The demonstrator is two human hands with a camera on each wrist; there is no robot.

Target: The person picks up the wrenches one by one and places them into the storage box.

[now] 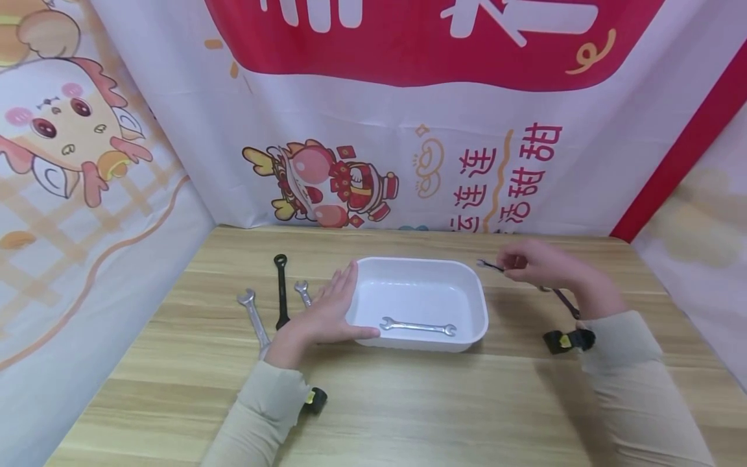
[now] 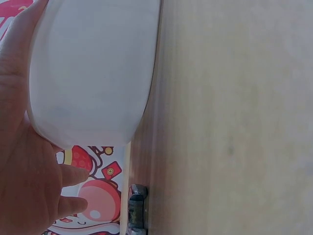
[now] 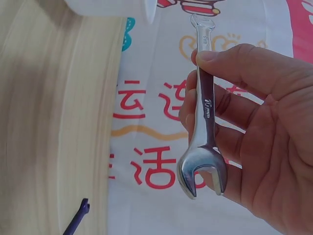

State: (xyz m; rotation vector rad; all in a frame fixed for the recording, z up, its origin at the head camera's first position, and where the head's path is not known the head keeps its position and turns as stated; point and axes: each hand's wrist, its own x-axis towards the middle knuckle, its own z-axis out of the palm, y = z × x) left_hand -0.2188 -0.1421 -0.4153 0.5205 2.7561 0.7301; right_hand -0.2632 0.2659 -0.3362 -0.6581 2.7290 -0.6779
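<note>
A white rectangular tub (image 1: 420,272) stands mid-table, and a silver double open-end wrench (image 1: 417,325) lies inside it near its front wall. My left hand (image 1: 329,314) rests against the tub's left end, with fingers extended along that side and the thumb at the front corner. In the left wrist view the tub's outer wall (image 2: 93,73) sits beside that hand. To the right of the tub, my right hand (image 1: 539,263) holds another silver wrench (image 3: 205,103) above the table. The thumb pinches its shank against the fingers, and one open jaw end points toward the wrist camera.
Left of the tub lie a silver wrench (image 1: 255,318), a black wrench (image 1: 282,288) and a smaller silver wrench (image 1: 303,294), partly hidden by my left hand. A dark wrench (image 1: 566,303) lies by my right wrist. A printed cloth (image 1: 362,117) hangs behind the table.
</note>
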